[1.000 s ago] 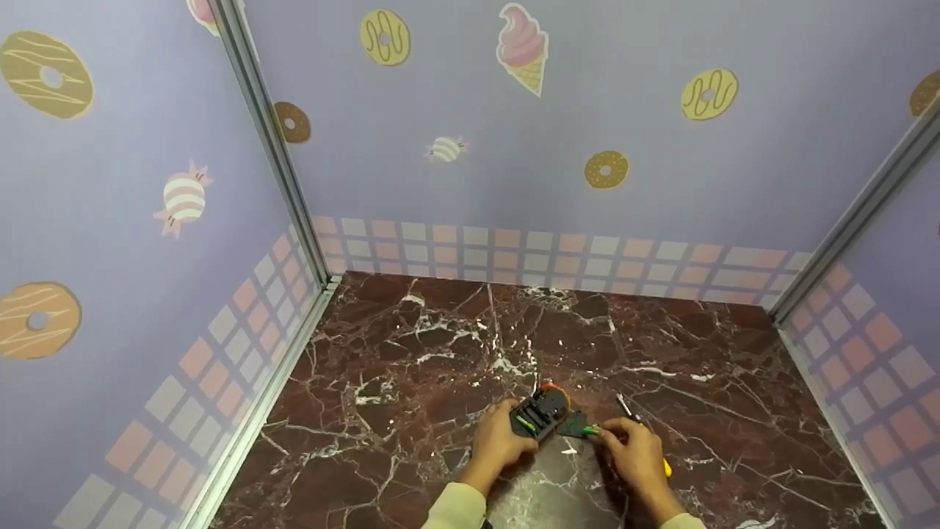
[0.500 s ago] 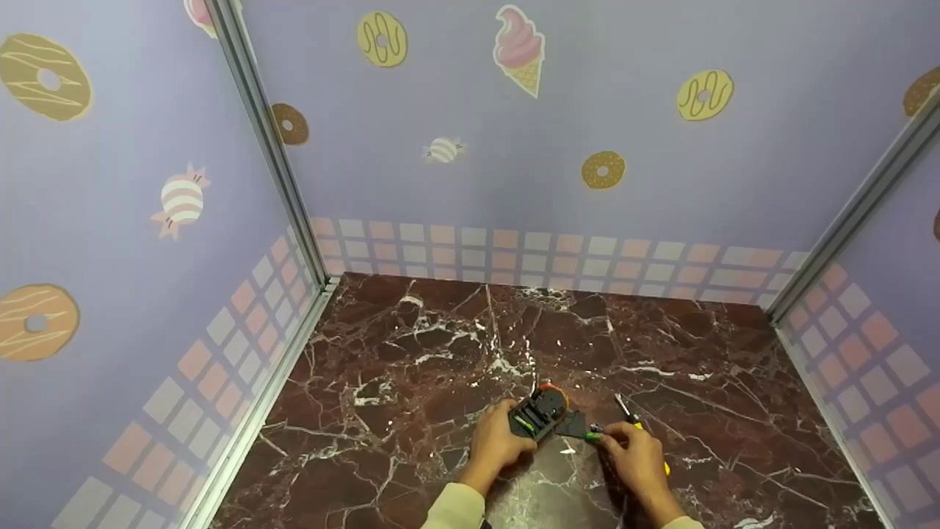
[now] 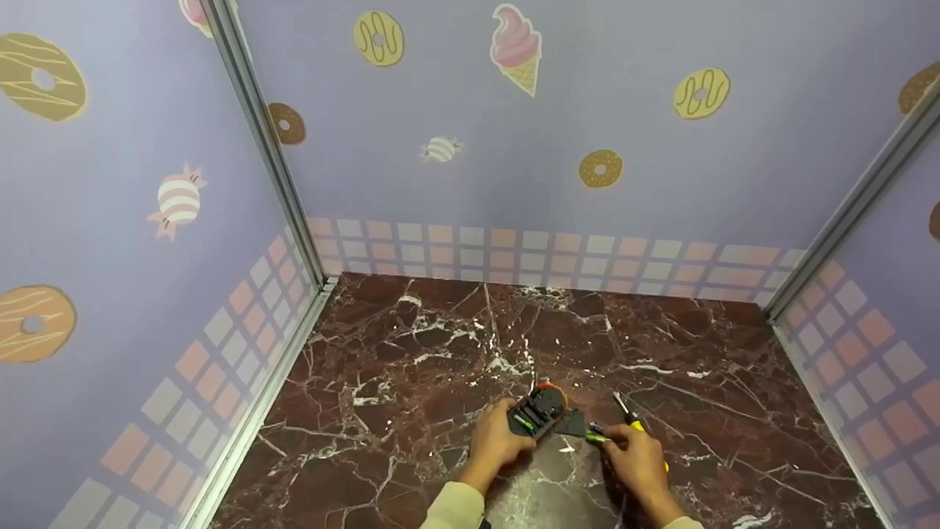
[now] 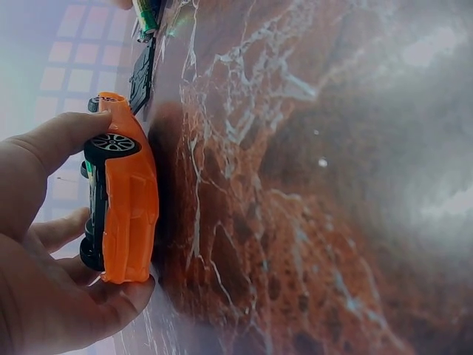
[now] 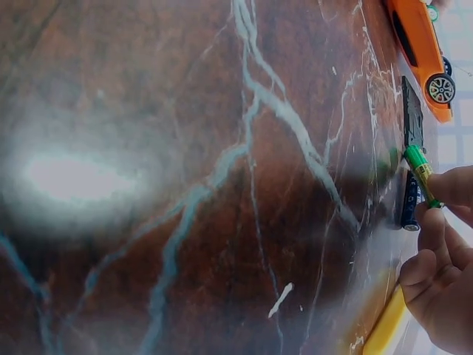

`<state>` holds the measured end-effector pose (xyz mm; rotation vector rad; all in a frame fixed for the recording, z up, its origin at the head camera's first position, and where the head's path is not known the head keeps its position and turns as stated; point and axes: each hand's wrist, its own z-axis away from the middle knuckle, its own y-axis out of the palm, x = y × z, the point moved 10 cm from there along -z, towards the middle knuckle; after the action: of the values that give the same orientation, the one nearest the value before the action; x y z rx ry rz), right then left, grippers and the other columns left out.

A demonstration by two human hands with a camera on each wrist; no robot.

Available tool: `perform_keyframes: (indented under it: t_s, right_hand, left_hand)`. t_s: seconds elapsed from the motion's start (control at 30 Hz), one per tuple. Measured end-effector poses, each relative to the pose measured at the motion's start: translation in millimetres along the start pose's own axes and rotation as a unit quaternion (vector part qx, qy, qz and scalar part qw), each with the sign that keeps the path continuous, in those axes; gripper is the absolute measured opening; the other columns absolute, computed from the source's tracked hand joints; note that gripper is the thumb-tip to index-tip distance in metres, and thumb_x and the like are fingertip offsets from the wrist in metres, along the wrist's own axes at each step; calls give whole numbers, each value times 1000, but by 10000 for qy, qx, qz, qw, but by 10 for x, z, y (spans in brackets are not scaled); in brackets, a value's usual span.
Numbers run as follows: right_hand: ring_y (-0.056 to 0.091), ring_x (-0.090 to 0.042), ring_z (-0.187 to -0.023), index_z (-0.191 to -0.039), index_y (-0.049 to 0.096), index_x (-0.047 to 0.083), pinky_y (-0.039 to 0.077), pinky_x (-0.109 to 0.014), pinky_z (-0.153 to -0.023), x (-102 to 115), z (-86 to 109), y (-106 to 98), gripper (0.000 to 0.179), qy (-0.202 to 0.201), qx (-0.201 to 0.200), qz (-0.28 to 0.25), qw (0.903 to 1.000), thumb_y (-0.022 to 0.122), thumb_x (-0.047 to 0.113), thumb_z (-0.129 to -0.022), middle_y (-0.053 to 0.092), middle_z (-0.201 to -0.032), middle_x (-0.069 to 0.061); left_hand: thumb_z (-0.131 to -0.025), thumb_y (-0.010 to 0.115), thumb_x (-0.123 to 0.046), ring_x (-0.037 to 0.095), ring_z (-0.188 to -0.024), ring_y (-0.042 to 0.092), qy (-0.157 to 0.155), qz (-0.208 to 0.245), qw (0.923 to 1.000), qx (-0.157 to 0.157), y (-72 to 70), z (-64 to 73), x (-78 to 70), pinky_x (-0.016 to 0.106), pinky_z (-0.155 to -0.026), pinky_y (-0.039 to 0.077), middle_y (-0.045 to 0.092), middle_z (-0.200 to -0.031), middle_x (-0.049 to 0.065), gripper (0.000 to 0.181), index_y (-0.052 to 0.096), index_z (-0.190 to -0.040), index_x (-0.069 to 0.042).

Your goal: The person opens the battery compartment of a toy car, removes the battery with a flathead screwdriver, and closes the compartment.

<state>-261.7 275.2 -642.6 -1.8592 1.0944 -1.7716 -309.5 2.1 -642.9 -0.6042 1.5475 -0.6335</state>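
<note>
My left hand (image 3: 496, 438) grips an orange toy car (image 4: 130, 200) that lies upside down, its black underside (image 3: 540, 411) facing up. In the open battery compartment of that underside sits a green battery (image 3: 523, 422), with bare slots beside it. Between thumb and fingers, my right hand (image 3: 637, 455) pinches another green battery (image 5: 418, 164), close over the marble surface. Just left of it lies a black battery cover (image 3: 571, 422). A dark blue battery (image 5: 410, 201) is on the surface beside the pinched one.
A screwdriver with a yellow handle (image 5: 386, 322) and metal shaft (image 3: 623, 403) lies right of the right hand, partly hidden by it. The dark red marble surface (image 3: 411, 470) is bounded by lilac walls (image 3: 470, 184) at the back and sides.
My right hand has drawn the green battery slightly right and nearer to me, off the cover's edge. The dark blue battery shows more. The left hand and car hold their place.
</note>
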Motion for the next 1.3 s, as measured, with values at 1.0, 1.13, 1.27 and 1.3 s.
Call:
perform_keyframes:
  t_s: [1.0, 1.13, 1.27, 1.3]
  right_hand:
    - [70, -27, -82, -90, 78, 18, 53, -50, -70, -76, -8, 5, 13, 194, 238, 474, 9984, 78, 11, -79, 76, -88, -2]
    - [71, -30, -88, -94, 78, 16, 53, -53, -73, -82, -19, -6, 13, 251, 269, 437, 9984, 78, 12, -81, 77, -92, -4]
    - [72, -24, -86, -95, 78, 14, 54, -49, -74, -68, -42, 9, 13, 284, 299, 333, 9986, 78, 12, -83, 78, -90, -2]
    - [72, -21, -84, -95, 78, 14, 54, -46, -74, -56, -49, 15, 12, 270, 296, 283, 9988, 78, 12, -83, 77, -89, -2]
  left_hand:
    - [-57, 98, -27, 27, -99, 61, 13, -48, 10000, -40, 11, -10, 5, 47, -84, 52, 65, -108, 6, 78, 65, -127, -14]
    - [-55, 97, -25, 26, -97, 62, 68, -28, 9999, -69, 6, -4, 2, 46, -83, 52, 66, -107, 6, 78, 65, -125, -12]
    - [-54, 97, -25, 26, -96, 62, 88, -18, 9999, -92, -1, -7, -3, 45, -82, 52, 66, -106, 6, 77, 66, -124, -12]
    - [-54, 97, -25, 26, -96, 62, 95, -21, 9999, -99, -5, -5, -7, 45, -82, 52, 66, -106, 7, 77, 66, -124, -12]
